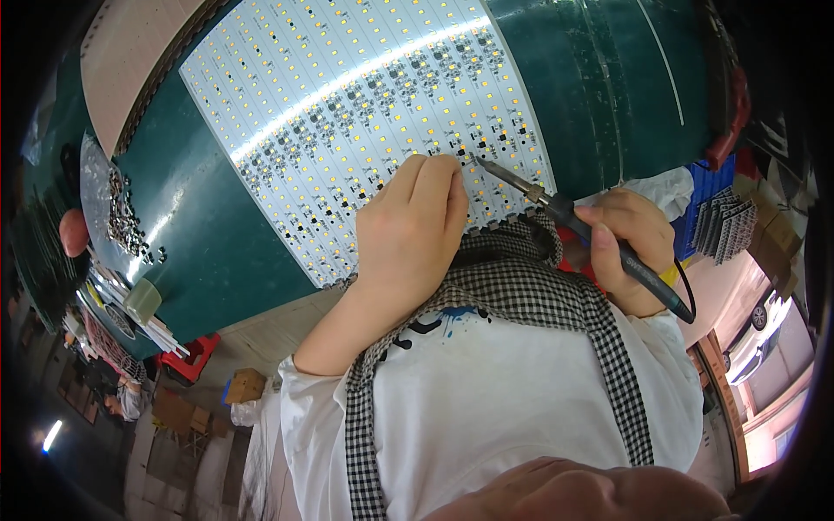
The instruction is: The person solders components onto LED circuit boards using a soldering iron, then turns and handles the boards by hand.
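A large white LED circuit board point(287, 87) lies on the green table mat point(234, 278). Rows of small yellow LEDs and black chips cover it. My right hand point(632, 239) grips a soldering iron point(563, 209) by its dark handle, and its thin metal tip points at the board. My left hand point(404, 230) is over the board's near part, its fingers bent and pressed together beside the iron's tip. Whatever those fingertips pinch, if anything, is hidden behind them. The tip appears close to a black component, but I cannot tell whether it touches.
Small metallic parts point(126, 221) are heaped at the left, near a reddish round object point(74, 233) and a pale green container point(142, 300). On the right are a blue crate point(712, 195), a red handle-like object point(734, 122) and stacked grey pieces point(724, 226). Another person point(130, 399) is far left.
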{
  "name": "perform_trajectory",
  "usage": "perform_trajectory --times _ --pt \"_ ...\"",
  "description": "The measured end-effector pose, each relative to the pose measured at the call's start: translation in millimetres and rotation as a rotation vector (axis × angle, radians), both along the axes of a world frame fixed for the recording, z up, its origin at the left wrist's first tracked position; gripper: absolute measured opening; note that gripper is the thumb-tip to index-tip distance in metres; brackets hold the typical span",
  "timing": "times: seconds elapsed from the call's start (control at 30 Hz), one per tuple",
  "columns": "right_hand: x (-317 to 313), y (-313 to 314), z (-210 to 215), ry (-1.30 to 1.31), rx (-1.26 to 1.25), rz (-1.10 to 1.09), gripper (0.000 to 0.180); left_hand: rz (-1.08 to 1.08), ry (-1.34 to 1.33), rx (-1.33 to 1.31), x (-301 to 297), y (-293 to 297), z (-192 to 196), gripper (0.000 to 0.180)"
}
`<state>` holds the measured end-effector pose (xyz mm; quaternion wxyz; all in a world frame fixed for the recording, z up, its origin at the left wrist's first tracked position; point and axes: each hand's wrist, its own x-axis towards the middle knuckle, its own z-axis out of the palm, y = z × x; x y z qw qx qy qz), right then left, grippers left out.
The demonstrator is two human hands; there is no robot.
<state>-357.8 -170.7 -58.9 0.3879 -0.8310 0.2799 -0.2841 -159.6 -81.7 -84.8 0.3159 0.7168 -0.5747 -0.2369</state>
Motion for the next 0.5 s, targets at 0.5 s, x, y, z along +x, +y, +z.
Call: perform_trajectory --times 0.5 --pt "3.2 1.4 -5.3 -0.046 -0.018 -0.012 0.008 -0.009 0.003 0.035 0.7 -0.5 1.2 0.010"
